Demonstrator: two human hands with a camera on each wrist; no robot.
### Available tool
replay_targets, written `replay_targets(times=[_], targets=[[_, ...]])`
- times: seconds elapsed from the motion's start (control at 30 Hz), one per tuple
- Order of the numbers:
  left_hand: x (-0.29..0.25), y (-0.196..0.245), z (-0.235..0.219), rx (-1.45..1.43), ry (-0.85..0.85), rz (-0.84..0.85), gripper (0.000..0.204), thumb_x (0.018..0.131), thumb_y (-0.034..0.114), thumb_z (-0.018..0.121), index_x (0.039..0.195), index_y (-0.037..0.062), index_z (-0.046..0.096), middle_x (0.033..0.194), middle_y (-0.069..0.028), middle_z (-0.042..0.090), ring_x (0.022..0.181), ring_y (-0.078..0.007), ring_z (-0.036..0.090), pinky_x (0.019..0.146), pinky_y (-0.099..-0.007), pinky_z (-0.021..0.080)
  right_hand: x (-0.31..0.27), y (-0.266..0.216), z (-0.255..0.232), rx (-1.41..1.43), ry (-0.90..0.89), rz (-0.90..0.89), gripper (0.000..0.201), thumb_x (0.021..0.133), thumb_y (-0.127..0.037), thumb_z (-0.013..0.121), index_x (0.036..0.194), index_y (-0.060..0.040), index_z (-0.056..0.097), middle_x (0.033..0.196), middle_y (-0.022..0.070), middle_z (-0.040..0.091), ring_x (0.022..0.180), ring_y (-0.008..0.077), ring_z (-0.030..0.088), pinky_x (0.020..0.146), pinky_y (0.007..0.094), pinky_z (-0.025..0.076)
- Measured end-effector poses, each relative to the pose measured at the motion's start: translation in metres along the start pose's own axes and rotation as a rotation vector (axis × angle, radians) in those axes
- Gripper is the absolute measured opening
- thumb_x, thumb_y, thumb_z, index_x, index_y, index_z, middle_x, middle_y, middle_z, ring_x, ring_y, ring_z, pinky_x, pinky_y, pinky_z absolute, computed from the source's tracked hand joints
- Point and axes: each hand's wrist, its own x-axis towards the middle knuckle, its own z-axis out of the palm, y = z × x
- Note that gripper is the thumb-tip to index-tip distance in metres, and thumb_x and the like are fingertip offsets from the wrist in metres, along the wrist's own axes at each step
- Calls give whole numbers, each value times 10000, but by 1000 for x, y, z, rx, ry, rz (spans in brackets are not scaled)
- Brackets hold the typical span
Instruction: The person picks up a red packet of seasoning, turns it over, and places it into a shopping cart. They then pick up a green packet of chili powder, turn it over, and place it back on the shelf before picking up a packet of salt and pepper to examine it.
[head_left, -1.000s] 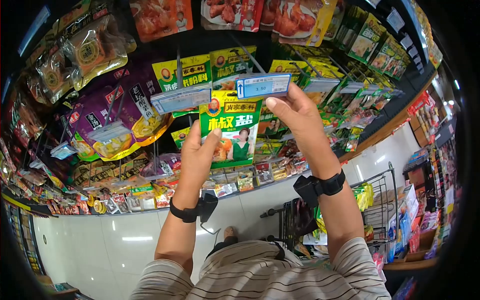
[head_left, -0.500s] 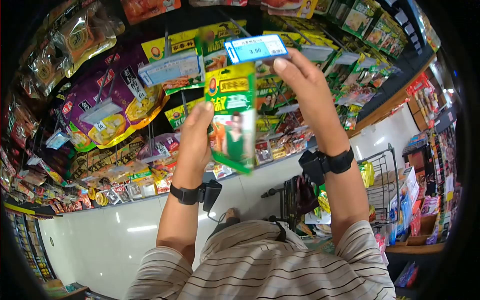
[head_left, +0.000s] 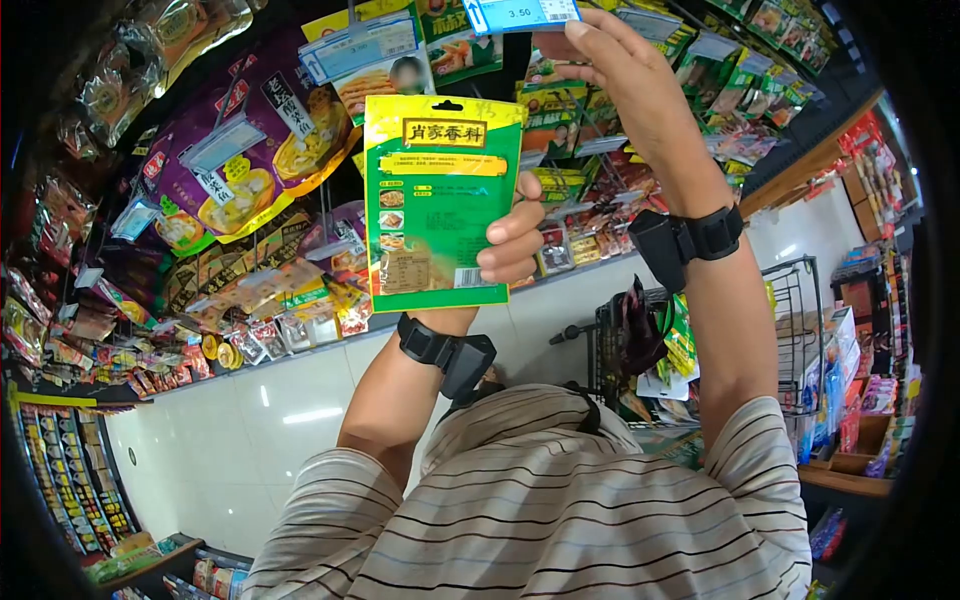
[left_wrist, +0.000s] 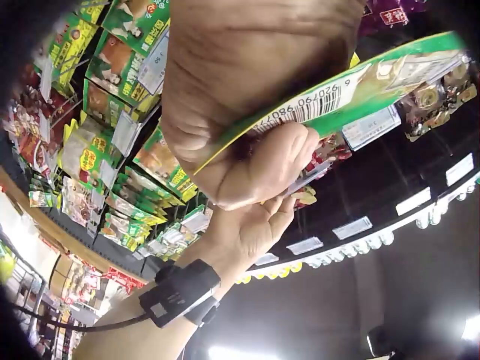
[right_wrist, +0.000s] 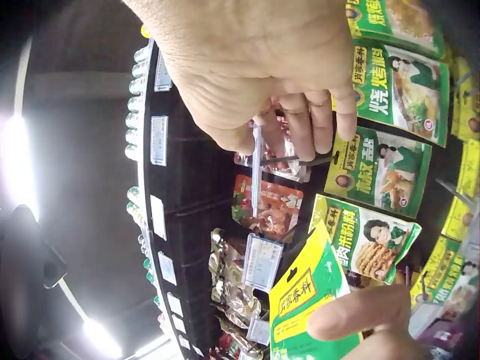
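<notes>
In the head view my left hand (head_left: 515, 235) grips a green and yellow seasoning packet (head_left: 440, 225) by its side, fingers curled over the edge. The packet's back, with small print and a barcode, faces me; its hang hole is at the top. My right hand (head_left: 640, 85) pinches the edge of a blue-framed price tag (head_left: 525, 14) reading 3.50, farther up at the rack. The right wrist view has that tag edge-on between thumb and fingers. Behind the tag a row of similar seasoning packets (right_wrist: 386, 169) hangs.
Purple seasoning bags (head_left: 285, 130) hang to the left, with another price tag (head_left: 365, 50) in front of neighbouring packets. A wire shopping cart (head_left: 800, 340) with goods stands on the right. Tiled floor (head_left: 240, 440) lies below the rack's lower edge.
My left hand has turned the packet over from its front to its back and moved it nearer to me. My right hand keeps hold of the price tag, now higher in view.
</notes>
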Motion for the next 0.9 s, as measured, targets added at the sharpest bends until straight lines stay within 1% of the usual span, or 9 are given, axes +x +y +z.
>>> replay_targets(times=[0.13, 0.33, 0.43, 0.63, 0.87, 0.9], targets=[[-2, -2, 2, -7, -41, -40, 483, 1015, 363, 439, 1192, -86, 468, 804, -98, 488, 622, -186, 485, 512, -322, 408, 3, 3, -1, 16, -8, 1, 341, 983, -304, 593, 1221, -68, 656, 1090, 28, 696, 1042, 136, 647, 871, 309, 511], [-3, -5, 9, 10, -6, -52, 452, 1011, 380, 453, 1104, -61, 481, 802, -100, 495, 612, -188, 485, 507, -323, 410, 1, 2, -2, -5, -25, -16, 337, 981, -295, 594, 1219, -64, 652, 1091, 31, 699, 1038, 130, 653, 860, 297, 508], [-4, -9, 12, 21, 27, -48, 452, 1007, 384, 468, 1085, -61, 493, 799, -103, 502, 613, -193, 495, 501, -325, 413, -1, -1, -2, -25, -28, -20, 333, 983, -292, 590, 1218, -64, 652, 1093, 29, 701, 1047, 126, 654, 852, 291, 504], [-3, -10, 11, 45, 39, -68, 451, 1006, 377, 478, 1086, -66, 507, 802, -109, 508, 624, -198, 507, 497, -321, 418, -2, 0, -3, -33, -45, -36, 325, 986, -291, 586, 1210, -65, 652, 1103, 23, 705, 1052, 123, 656, 847, 286, 495], [-3, -8, 7, 41, 34, -73, 454, 1009, 378, 468, 1094, -66, 506, 799, -102, 498, 617, -188, 487, 493, -315, 412, 2, 15, -7, -45, -61, -56, 329, 979, -282, 591, 1222, -69, 650, 1108, 21, 704, 1070, 117, 652, 860, 292, 490], [-3, -8, 6, 32, 40, -71, 454, 1009, 379, 467, 1095, -66, 504, 800, -101, 495, 615, -187, 483, 495, -315, 412, 3, 16, -7, -44, -53, -68, 331, 975, -282, 595, 1222, -68, 651, 1102, 21, 704, 1049, 113, 652, 853, 287, 491]])
